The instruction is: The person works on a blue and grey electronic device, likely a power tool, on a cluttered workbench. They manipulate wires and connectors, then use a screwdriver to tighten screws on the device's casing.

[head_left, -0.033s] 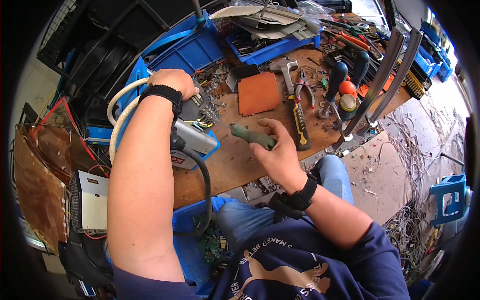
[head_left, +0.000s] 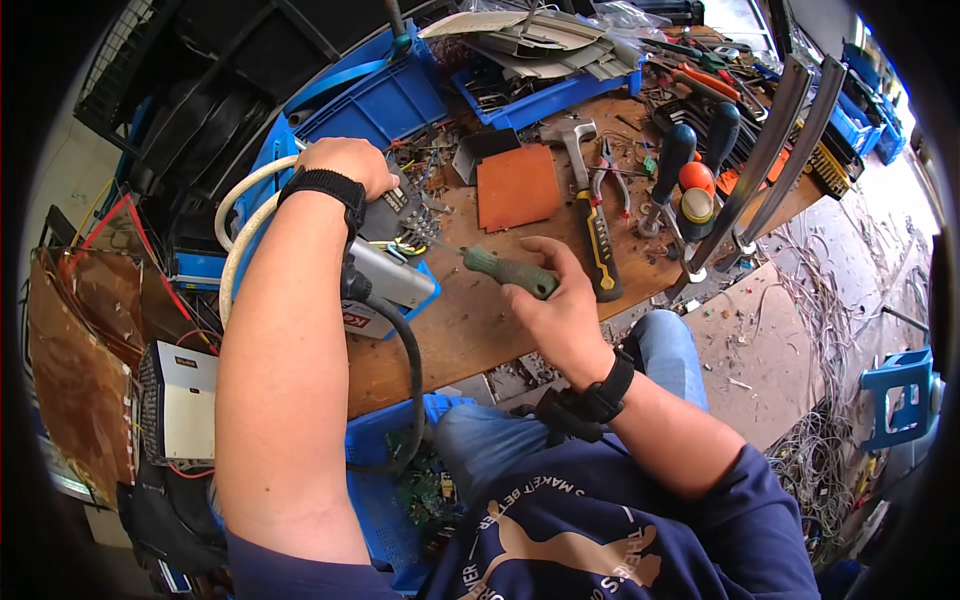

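Observation:
My right hand [head_left: 560, 318] is closed loosely around the butt end of a screwdriver's green handle [head_left: 500, 269]. Its thin shaft points left toward a dark plastic part [head_left: 386, 208] with light marks on it. My left hand [head_left: 342, 165] is curled over that part, with the thumb along its near side; the other fingers are mostly hidden. Under my left forearm lies a silver-and-blue case [head_left: 395, 280]. An orange square plate [head_left: 517, 187] rests on the wooden bench [head_left: 455, 345] beyond the screwdriver.
A hammer [head_left: 596, 240], pliers [head_left: 608, 180] and two dark-blue-handled tools [head_left: 675, 160] lie or stand to the right. Upright metal bars [head_left: 770, 160] rise at the bench's right edge. Blue bins [head_left: 385, 105] stand behind. A black cable [head_left: 415, 370] loops down near my lap.
My right hand has shifted very slightly, and the end of the screwdriver handle shows a little more beside the thumb. My left hand stays in place.

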Available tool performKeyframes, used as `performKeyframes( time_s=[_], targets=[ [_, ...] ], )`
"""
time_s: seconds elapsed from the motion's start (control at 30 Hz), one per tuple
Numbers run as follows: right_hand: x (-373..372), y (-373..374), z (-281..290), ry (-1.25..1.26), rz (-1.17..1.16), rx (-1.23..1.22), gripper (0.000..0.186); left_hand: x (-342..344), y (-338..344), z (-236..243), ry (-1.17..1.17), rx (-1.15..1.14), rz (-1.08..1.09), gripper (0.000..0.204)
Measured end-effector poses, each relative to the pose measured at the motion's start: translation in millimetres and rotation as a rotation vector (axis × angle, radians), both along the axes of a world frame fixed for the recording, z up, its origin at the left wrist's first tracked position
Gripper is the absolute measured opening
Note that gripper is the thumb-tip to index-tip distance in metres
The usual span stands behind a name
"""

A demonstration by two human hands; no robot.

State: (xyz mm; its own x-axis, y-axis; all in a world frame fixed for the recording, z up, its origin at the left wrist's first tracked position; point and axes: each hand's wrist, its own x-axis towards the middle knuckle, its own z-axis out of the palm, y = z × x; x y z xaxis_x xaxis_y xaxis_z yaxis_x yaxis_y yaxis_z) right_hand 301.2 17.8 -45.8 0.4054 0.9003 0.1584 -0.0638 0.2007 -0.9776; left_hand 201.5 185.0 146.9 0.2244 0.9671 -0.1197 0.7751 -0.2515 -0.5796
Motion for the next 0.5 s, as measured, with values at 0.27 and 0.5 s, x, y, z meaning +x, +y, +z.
performKeyframes(
  time_s=[0.27,0.5],
  targets=[
    [17,-7,16,0.663,0.342,-0.347,0.04,0,-2,-1,0.013,-0.022,-0.003,0.052],
    [4,-10,21,0.537,0.247,-0.247,0.043,1,-2,1,-0.002,-0.017,0.007,0.052]
  ],
)
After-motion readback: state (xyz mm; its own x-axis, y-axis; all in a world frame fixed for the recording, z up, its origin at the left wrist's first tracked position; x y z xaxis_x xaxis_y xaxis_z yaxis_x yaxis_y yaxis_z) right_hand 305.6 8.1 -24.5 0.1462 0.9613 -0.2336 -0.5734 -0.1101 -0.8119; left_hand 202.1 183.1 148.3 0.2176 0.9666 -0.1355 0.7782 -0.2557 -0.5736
